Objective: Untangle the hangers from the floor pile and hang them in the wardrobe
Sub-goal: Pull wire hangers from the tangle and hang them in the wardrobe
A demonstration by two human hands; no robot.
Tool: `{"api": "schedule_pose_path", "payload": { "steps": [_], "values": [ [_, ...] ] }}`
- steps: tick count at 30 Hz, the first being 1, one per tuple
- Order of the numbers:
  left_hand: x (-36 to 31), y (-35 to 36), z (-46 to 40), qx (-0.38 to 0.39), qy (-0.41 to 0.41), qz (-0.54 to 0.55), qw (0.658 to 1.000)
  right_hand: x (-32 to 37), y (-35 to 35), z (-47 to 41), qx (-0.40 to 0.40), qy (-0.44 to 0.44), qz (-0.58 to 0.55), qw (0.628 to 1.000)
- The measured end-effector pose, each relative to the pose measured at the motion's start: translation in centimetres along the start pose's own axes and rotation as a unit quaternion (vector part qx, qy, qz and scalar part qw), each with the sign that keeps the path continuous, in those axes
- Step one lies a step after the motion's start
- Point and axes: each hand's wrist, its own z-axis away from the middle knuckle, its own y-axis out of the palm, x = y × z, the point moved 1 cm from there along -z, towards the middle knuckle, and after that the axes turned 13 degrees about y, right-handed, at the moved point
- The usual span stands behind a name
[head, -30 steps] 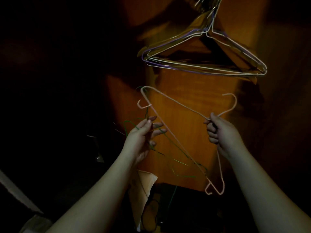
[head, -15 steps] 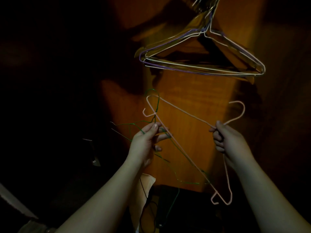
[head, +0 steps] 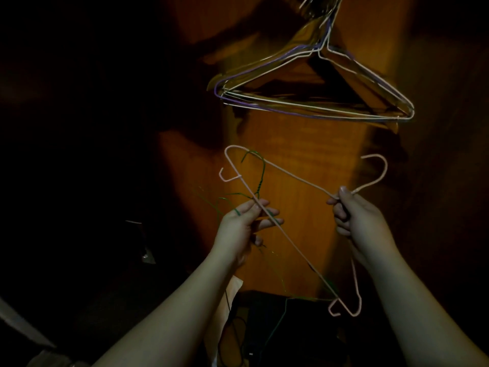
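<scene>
My right hand (head: 356,217) grips a pink wire hanger (head: 296,181) at its neck, just below the hook. The hanger's frame stretches left and down across the view. My left hand (head: 244,223) pinches a green wire hanger (head: 260,178) near its twisted neck, with the pink hanger's bar crossing over my fingers. The green hook stands up inside the pink frame's left corner. Thin green wire trails below my left hand, partly lost in the dark. Several white and purple wire hangers (head: 312,102) hang together at the top of the wardrobe.
The orange-brown wooden wardrobe back panel (head: 299,144) is lit behind the hangers. Dark surroundings hide the left and right sides. A pale cloth or paper (head: 232,290) and dark items with cords (head: 264,327) lie low between my arms.
Both hands have shifted slightly right and downward in view with their hangers. The green hanger's hook now shows more plainly inside the pink frame's left corner.
</scene>
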Motion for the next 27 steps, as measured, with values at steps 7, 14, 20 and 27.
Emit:
{"api": "schedule_pose_path", "payload": {
  "steps": [7, 14, 20, 27],
  "values": [
    [1.0, -0.6, -0.5, 0.012, -0.039, 0.005, 0.999, 0.3, 0.0, -0.1, 0.056, 0.000, -0.099, 0.993],
    [0.4, -1.8, -1.3, -0.041, -0.023, 0.045, 0.998, 1.6, -2.4, 0.0, 0.049, -0.015, -0.148, 0.988],
    [-0.2, -2.3, -2.7, -0.099, -0.010, 0.086, 0.991, 2.9, -3.7, 0.2, 0.027, -0.026, -0.163, 0.986],
    [-0.8, -2.2, -3.6, -0.127, -0.001, 0.106, 0.986, 3.0, -4.2, 0.1, 0.002, -0.038, -0.158, 0.987]
  ]
}}
